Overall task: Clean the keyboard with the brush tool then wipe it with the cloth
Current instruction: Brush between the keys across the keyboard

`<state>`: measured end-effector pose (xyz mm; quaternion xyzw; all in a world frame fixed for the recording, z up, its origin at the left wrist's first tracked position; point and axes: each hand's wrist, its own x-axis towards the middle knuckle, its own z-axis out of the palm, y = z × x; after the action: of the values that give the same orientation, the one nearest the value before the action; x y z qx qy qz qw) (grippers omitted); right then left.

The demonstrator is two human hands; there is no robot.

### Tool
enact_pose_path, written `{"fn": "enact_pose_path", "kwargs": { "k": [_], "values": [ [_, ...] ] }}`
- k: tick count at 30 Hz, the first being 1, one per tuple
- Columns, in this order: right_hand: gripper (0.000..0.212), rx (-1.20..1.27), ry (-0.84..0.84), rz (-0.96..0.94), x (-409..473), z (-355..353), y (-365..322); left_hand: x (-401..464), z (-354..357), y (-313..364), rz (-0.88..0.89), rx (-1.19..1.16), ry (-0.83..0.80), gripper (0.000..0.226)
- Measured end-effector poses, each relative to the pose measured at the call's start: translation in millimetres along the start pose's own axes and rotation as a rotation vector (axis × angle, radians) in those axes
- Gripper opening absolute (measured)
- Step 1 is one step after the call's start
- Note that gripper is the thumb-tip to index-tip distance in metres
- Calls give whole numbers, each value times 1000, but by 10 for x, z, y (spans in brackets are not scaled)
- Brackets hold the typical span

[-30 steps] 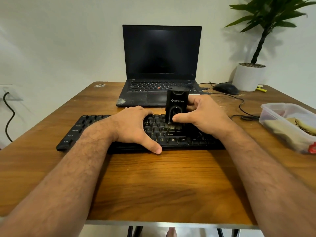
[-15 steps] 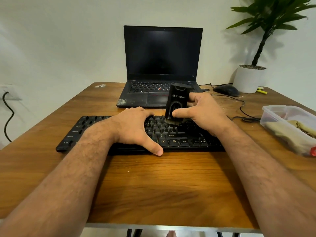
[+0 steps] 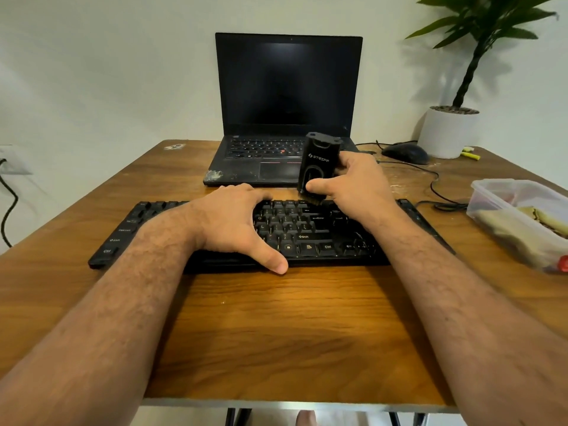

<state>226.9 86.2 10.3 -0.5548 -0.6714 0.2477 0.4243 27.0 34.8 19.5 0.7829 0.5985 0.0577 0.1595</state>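
Step in hand: brushing, first half of the task. The right hand is gripping the brush tool around its black body, thumb across the front face, fingers wrapped behind. The tool is standing nearly upright, top tipped slightly away from the person, with its bristles touching the top key row of the keyboard, right of the keyboard's centre.

The left hand is lying flat and spread wide over the keyboard's middle, holding nothing, thumb hanging over the near edge onto the table; it appears to be pinning the keyboard in place.

The cloth is sitting in the clear container, well to the right of the keyboard, untouched; wiping not yet begun.

Change against the earlier frames: the brush is working farther back on the keyboard, having travelled from the lower-middle rows to the top row near the laptop. The left hand is staying where it was.

Next move, as judged: another stroke back toward the near rows or sideways, with light downward pressure so that the bristles enter the gaps. The left half, under the bracing hand, probably still needs brushing, so that hand will have to shift.
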Motion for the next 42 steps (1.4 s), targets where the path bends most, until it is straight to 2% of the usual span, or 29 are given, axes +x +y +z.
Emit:
{"fn": "enact_pose_path", "kwargs": {
  "k": [3,8,10,12,16,21,28,30,31,34,36,42],
  "values": [
    [36,200,-95,3,-36,2,3,20,4,-36,-10,-33,1,133],
    [14,640,-144,99,-77,-4,-40,-14,14,55,59,-90,42,110],
    [11,752,-132,150,-82,-14,-43,-26,8,70,54,-74,30,113],
    [12,823,-125,191,-81,-29,-34,-26,3,58,32,-50,13,124],
    [21,841,-109,215,-68,-131,53,2,42,51,11,-5,-1,143],
    [41,800,-32,221,9,-397,125,6,59,293,41,33,-44,140],
    [26,739,93,238,12,-502,333,218,51,572,59,53,-114,152],
    [26,738,85,216,8,-509,364,274,40,613,94,-109,-9,143],
    [27,744,70,198,-4,-503,361,311,37,648,124,-232,76,132],
    [25,715,35,157,-49,-434,322,484,22,738,176,-631,290,79],
    [25,696,37,140,-48,-375,307,579,54,743,201,-702,361,55],
    [30,711,-50,106,-29,-338,308,610,232,717,208,-978,461,52]
  ]
}}
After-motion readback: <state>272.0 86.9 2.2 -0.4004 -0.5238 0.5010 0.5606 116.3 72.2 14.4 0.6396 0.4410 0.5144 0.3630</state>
